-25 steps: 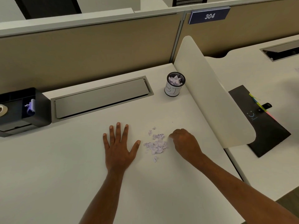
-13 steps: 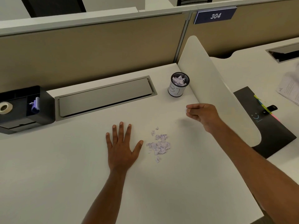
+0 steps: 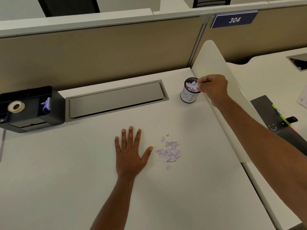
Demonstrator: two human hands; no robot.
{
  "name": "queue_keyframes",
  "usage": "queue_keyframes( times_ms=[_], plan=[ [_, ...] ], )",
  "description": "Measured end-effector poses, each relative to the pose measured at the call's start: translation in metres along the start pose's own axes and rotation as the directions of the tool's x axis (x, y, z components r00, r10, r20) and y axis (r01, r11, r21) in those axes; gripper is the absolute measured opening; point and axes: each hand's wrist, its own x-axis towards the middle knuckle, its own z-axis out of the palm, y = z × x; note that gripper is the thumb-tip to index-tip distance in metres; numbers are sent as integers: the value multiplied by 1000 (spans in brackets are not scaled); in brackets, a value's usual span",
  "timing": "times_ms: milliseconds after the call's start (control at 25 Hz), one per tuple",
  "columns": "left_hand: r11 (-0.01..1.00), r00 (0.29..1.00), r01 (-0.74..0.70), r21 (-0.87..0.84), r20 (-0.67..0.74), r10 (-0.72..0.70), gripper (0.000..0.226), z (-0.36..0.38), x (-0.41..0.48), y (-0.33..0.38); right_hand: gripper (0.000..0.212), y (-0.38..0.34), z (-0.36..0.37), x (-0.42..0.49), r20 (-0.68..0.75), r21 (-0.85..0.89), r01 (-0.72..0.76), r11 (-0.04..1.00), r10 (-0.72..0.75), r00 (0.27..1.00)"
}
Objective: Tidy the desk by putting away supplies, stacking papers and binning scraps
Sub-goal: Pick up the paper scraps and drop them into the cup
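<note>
A small pile of torn lilac paper scraps [image 3: 169, 152] lies on the white desk [image 3: 66, 180]. My left hand [image 3: 130, 154] rests flat on the desk just left of the pile, fingers spread. At the back right stands a small cylindrical bin [image 3: 189, 93] with a white label, holding more lilac scraps. My right hand [image 3: 211, 87] hovers at the bin's right rim, its fingertips pinching a few scraps over the opening.
A black desk organiser [image 3: 31, 108] with a roll of tape [image 3: 16, 106] sits at the far left. A grey cable hatch [image 3: 116, 100] runs along the back. A white curved divider [image 3: 221, 83] borders the right side; beyond it lies a black folder [image 3: 274, 123].
My right hand left the scrap pile, rose and travelled back and right to the bin with scraps pinched in its fingers. My left hand stayed flat on the desk.
</note>
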Motion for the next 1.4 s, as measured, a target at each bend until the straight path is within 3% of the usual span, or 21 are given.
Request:
queue_keyframes(
  times_ms=[120, 280, 520, 640, 760, 920, 1120, 1200, 1280, 1400],
  plan=[
    [1000, 1000, -2, 6, -1, 2, 90, 0, 0, 0, 33, -7, 11, 5, 0, -141, 79, 987, -80, 997],
    [1000, 1000, -1, 12, 1, 1, 89, 0, 0, 0, 37, -5, 13, 7, 10, -161, 119, 980, -119, 993],
    [1000, 1000, -3, 17, -2, 3, 90, 2, 0, -1, 26, 1, 7, -16, -41, -208, 233, 950, -247, 968],
    [1000, 1000, -4, 7, -5, 4, 91, 3, 0, -1, 20, 18, 11, -58, 79, -189, 225, 956, -214, 974],
    [1000, 1000, -4, 5, -3, 4, 91, 3, 0, -1, 17, 43, 17, -108, 325, -253, 232, 939, -143, 935],
    [1000, 1000, 1, 16, 11, -1, 91, 3, 1, -2, 45, 78, 17, -167, 595, -318, 344, 883, -97, 798],
    [1000, 1000, -1, 20, 9, 1, 90, 4, 1, -1, 111, 83, 17, -225, 722, -511, 505, 696, 27, 692],
    [1000, 1000, -4, 22, 9, 3, 90, 4, 1, -1, 124, 86, 22, -242, 729, -544, 568, 617, 13, 684],
    [1000, 1000, -4, 19, 6, 4, 90, 4, 1, -1, 116, 93, 28, -253, 720, -568, 595, 569, -8, 694],
    [1000, 1000, -5, 23, 4, 4, 90, 4, 0, -2, 80, 104, 34, -262, 694, -538, 659, 527, -167, 700]
  ],
)
